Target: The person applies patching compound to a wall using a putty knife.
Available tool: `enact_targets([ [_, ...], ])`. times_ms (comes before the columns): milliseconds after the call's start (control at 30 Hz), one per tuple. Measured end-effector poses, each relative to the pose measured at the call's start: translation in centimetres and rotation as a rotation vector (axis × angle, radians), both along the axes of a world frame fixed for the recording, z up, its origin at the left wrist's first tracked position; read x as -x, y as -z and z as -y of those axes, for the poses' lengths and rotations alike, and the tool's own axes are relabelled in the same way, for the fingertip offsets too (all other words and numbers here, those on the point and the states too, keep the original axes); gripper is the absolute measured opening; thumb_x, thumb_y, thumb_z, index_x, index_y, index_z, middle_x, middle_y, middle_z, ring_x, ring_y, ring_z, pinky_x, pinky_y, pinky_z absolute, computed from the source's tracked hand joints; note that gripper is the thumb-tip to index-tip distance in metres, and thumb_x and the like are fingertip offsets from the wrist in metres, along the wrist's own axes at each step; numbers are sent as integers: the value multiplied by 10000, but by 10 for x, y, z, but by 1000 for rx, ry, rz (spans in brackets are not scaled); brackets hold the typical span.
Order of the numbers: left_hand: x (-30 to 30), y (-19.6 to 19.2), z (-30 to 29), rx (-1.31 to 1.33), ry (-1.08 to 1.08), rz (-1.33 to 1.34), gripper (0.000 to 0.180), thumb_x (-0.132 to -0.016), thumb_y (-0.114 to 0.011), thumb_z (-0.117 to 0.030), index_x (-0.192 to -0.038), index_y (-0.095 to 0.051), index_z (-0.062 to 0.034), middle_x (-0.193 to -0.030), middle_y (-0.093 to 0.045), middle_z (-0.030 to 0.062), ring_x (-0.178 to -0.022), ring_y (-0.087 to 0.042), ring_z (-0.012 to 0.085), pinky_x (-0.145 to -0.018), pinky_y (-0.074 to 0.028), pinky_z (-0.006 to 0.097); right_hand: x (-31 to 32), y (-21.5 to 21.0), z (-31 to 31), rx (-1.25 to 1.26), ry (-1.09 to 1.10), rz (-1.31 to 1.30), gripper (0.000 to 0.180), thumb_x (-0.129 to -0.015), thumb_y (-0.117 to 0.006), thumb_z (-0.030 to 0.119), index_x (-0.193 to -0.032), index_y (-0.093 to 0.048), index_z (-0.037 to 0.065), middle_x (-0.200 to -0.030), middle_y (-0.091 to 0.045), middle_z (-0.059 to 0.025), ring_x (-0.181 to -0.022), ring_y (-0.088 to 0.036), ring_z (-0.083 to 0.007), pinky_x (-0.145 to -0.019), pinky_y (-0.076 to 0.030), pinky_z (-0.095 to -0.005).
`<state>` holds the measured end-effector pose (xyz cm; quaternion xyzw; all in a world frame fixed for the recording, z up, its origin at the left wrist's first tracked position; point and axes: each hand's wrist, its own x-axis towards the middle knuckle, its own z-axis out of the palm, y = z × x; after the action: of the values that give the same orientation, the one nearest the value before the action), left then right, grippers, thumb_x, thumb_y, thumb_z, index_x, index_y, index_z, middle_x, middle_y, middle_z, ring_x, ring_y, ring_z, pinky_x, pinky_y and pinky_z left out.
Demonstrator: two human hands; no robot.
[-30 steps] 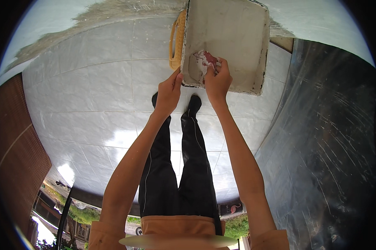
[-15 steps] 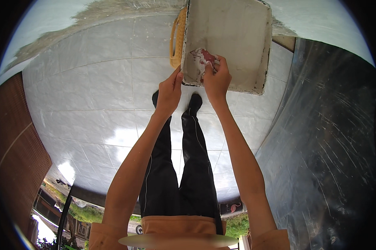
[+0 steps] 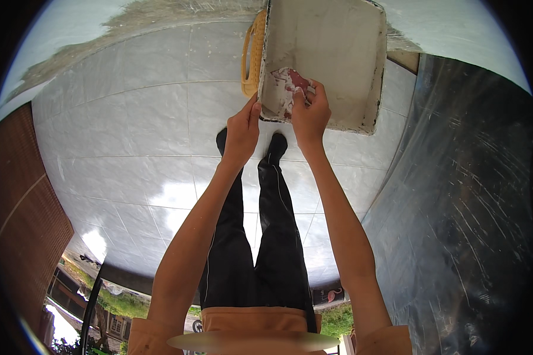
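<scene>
My left hand [image 3: 241,131] is closed on the near left corner of a shallow, off-white rectangular tray [image 3: 331,53] with a dark, chipped rim. My right hand [image 3: 312,117] reaches over the near edge of the tray. Its fingers pinch a dark red, crumpled piece [image 3: 300,80] smeared with white, held against the tray's near left part. Whether this piece is a rag or something stiffer, I cannot tell. White smears and small reddish bits show on the tray beside it, and the fingers partly hide it.
Left of the tray, partly behind it, is a yellow plastic basket [image 3: 254,56]. Grey tiles [image 3: 130,118] cover the floor, where my feet stand below the tray. A dark, scratched surface [image 3: 455,195] rises on the right. A brown ribbed panel [image 3: 27,213] stands at the left.
My right hand has shifted very slightly to the right with the red piece, more of which shows now. The left hand still grips the tray corner.
</scene>
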<state>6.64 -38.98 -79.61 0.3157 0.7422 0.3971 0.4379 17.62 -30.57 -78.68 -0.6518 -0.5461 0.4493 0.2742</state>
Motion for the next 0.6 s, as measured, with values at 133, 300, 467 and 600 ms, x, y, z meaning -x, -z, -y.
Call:
enact_targets([
  [133, 0, -2, 0, 32, 8, -6, 388, -1051, -442, -240, -1402, -505, -86, -636, -461, 107, -586, -389, 131, -575, -400, 290, 0, -6, 2, 7, 14, -13, 264, -921, -556, 75, -1170, -544, -11, -885, -718, -182, -766, -700, -233, -713, -521, -339],
  [300, 0, -13, -3, 124, 46, 41, 450, -1062, -406, -334, -1398, -503, -51, -713, -532, 81, -719, -466, 117, -688, -435, 267, -9, -5, 0, 67, 43, -83, 279, -932, -563, 85, -1192, -538, -13, -886, -718, -158, -735, -675, -164, -653, -516, -298],
  [467, -3, 6, 3, 27, -19, 60, 403, -1060, -414, -261, -1414, -489, -84, -665, -480, 104, -615, -402, 143, -610, -416, 294, -15, -14, -9, 295, 154, -394, 261, -974, -560, 81, -1225, -530, 18, -983, -699, -74, -854, -636, -99, -715, -527, -259],
  [600, -4, 19, 14, 46, -105, 199, 420, -1069, -380, -299, -1415, -490, -88, -724, -510, 86, -668, -390, 135, -664, -419, 286, -16, -33, -14, 389, 262, -626, 268, -983, -544, 85, -1239, -503, 19, -1035, -683, -82, -904, -646, -121, -754, -564, -290],
])
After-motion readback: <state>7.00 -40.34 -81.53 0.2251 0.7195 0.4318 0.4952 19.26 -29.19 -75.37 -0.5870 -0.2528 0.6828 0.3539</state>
